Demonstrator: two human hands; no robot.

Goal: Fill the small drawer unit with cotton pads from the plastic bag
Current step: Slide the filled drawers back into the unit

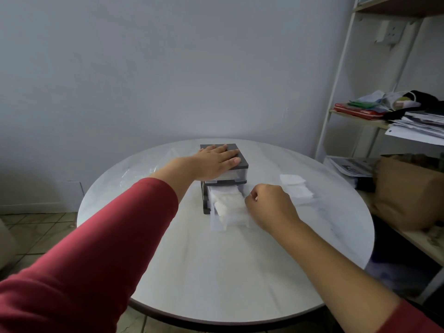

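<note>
head-worn view, angled down, table [216, 272] near

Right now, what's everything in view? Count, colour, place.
drawer unit: one, dark grey, table centre, lower drawer open
cotton pads: stack, white, in open drawer
loose pads: pile, white, right of unit
plastic bag: one, clear, left of unit
table: one, white, round
shelf rack: one, white, far right
paper bag: one, brown, low right
left hand: flat on unit top
right hand: curled at drawer's right edge, grip unclear
</note>
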